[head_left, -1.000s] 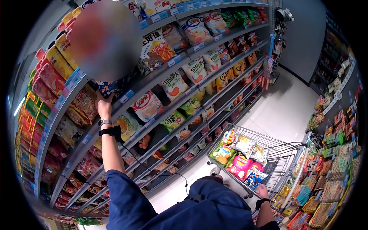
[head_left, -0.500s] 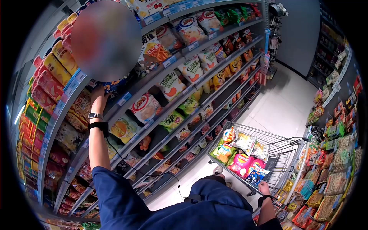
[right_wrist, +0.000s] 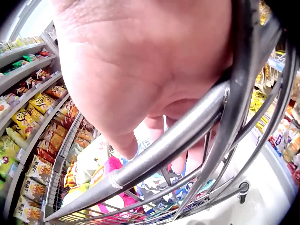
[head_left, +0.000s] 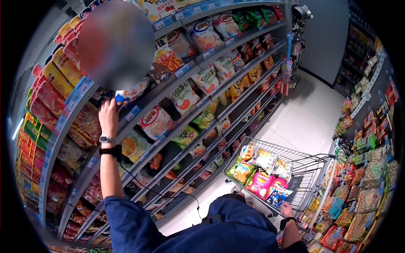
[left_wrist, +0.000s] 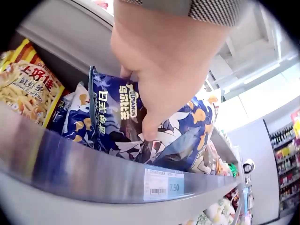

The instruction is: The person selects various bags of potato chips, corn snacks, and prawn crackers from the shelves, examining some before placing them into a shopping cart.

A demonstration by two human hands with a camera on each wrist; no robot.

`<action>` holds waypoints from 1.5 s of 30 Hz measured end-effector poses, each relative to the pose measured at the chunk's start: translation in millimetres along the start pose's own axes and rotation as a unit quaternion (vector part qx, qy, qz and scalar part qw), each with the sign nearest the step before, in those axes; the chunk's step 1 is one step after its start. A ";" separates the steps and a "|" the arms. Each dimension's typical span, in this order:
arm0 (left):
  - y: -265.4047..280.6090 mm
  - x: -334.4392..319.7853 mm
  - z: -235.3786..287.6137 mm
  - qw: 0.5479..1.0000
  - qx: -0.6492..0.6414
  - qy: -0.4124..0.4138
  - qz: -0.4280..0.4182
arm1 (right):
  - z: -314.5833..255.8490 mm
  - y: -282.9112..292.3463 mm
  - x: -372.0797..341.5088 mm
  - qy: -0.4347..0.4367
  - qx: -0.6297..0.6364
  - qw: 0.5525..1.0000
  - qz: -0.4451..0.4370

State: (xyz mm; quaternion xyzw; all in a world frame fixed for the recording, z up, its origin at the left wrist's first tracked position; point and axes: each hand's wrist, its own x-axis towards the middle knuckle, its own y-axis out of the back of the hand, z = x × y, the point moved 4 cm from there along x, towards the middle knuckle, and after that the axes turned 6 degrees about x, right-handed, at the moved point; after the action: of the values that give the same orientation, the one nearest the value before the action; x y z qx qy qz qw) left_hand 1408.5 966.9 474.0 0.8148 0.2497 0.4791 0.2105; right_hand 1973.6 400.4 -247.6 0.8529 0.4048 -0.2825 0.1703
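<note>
My left hand reaches into a shelf at the upper left. In the left wrist view its thumb lies across the front of a dark blue snack bag with white lettering, gripping it; the other fingers are mostly hidden behind the hand. A blue bag with tan snack pictures stands right beside it. At the shopping cart, my right hand holds the near side rim, its fingers passing over the bar. A blue-and-white bag lies in the cart close to those fingers.
The cart also carries a pink bag, a green bag and several others. Snack shelves run along the left; hanging packets line the right. A black cable trails from my left wrist. A blurred circle covers the upper left.
My left hand has shifted on the shelf, and its fingers now show over the blue bag, whose lighter printed face has come into view. The right hand stays at the cart rim.
</note>
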 end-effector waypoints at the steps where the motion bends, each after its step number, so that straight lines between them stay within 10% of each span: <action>1: 10.4 -5.6 1.8 1.000 0.002 0.014 0.026 | -0.4 0.9 0.7 0.000 0.041 0.999 -0.006; 6: 91.0 -59.0 43.5 0.981 -0.059 -0.013 0.184 | -33.1 -0.4 -21.0 0.073 0.023 0.996 0.040; 9: 89.6 -92.7 86.3 0.936 -0.326 -0.008 0.131 | -82.7 -4.6 -31.7 0.154 0.063 0.986 0.015; 12: 70.3 -123.5 174.9 0.700 -0.681 0.180 -0.123 | -194.8 -25.8 -51.9 0.236 0.012 0.971 -0.037; 14: 73.0 -129.9 256.3 0.568 -0.766 0.125 -0.273 | -285.8 -51.4 -85.1 0.238 0.090 0.960 -0.121; 20: 106.0 -135.7 431.2 0.363 -0.865 0.034 -0.344 | -428.6 -108.3 -155.5 0.260 0.291 0.840 -0.376; 26: 107.3 -141.5 492.2 0.359 -0.860 -0.055 -0.359 | -457.7 -106.8 -176.5 0.316 0.188 0.914 -0.169; 39: 98.3 -148.6 500.7 0.297 -0.873 -0.016 -0.385 | -431.1 -110.8 -160.6 0.316 0.234 0.913 -0.106; 41: 75.8 -158.3 501.9 0.388 -0.833 -0.087 -0.385 | -423.2 -110.6 -150.5 0.321 0.236 0.913 -0.092; 45: 48.0 -178.5 478.0 0.368 -0.815 -0.087 -0.440 | -372.1 -90.5 -121.6 0.256 0.262 0.930 -0.030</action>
State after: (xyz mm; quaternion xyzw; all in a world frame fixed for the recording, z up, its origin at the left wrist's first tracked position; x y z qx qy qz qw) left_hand 1767.4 770.8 165.2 0.0601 0.0413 0.2159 0.9737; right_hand 1968.0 576.9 113.4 0.8979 0.3715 -0.1558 -0.1774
